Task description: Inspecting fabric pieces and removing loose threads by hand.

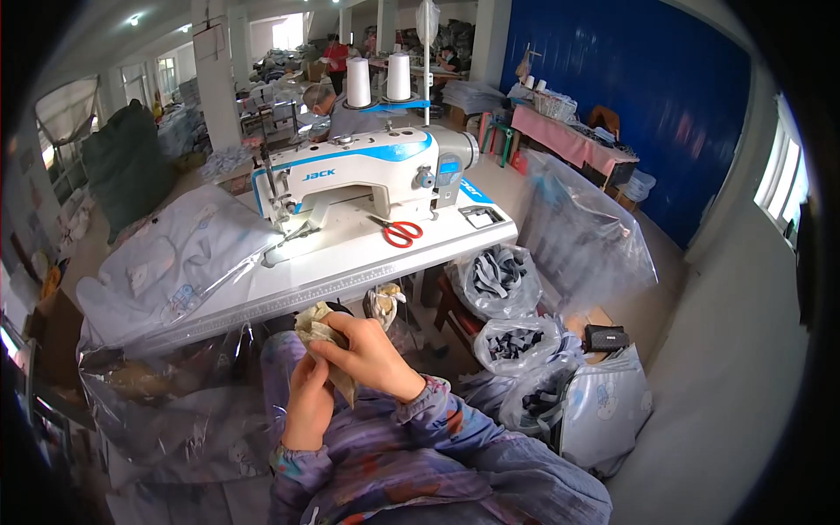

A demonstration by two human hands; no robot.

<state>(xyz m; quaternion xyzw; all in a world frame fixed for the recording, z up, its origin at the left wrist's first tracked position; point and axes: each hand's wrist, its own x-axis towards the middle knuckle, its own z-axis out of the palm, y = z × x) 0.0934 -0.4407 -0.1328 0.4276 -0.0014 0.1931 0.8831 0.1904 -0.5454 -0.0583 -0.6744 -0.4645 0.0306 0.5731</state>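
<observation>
Over my lap, in front of the table edge, both hands are closed on a crumpled yellowish piece (313,321) that looks like cloth or thin paper. My right hand (372,352) pinches it from above, thumb against fingers. Just below, my left hand (308,407) grips its lower part; some fingers are hidden. A loose end hangs beneath my right hand. Beyond them stands a white and blue sewing machine (350,171), its lamp lit. Pale printed fabric (179,254) lies left of the needle, reaching the presser foot. Red-handled scissors (402,233) rest on the machine bed.
Two white thread cones (398,79) stand behind the machine. Clear bags of dark fabric strips (499,280) sit right of the table, near a black case (606,338). Plastic sheeting (175,394) hangs from the front edge. Another person (325,103) bends over work behind the machine.
</observation>
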